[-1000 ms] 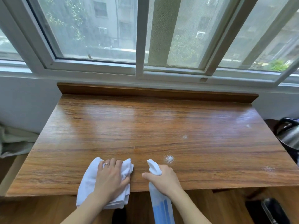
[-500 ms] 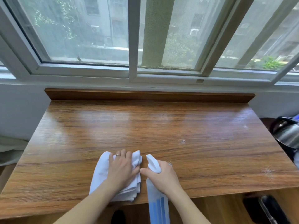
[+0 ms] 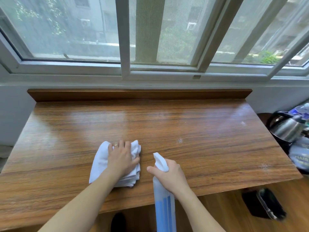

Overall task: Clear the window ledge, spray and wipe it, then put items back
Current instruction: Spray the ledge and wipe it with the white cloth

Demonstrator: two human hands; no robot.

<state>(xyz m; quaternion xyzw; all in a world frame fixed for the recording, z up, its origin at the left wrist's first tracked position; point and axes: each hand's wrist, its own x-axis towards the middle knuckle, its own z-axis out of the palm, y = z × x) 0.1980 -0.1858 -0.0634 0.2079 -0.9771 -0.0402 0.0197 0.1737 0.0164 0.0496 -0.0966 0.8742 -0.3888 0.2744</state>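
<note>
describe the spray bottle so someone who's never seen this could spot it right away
Start at the wooden ledge under the window and go to its near edge, right of centre. There the right hand grips a spray bottle hanging past the edge. Unlike the white cloth beside it, it is translucent with blue stripes and a white trigger head.

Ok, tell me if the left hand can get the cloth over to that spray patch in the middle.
Probably yes. The left hand presses the white cloth flat, and only bare wooden ledge lies between it and the spray patch.
</note>
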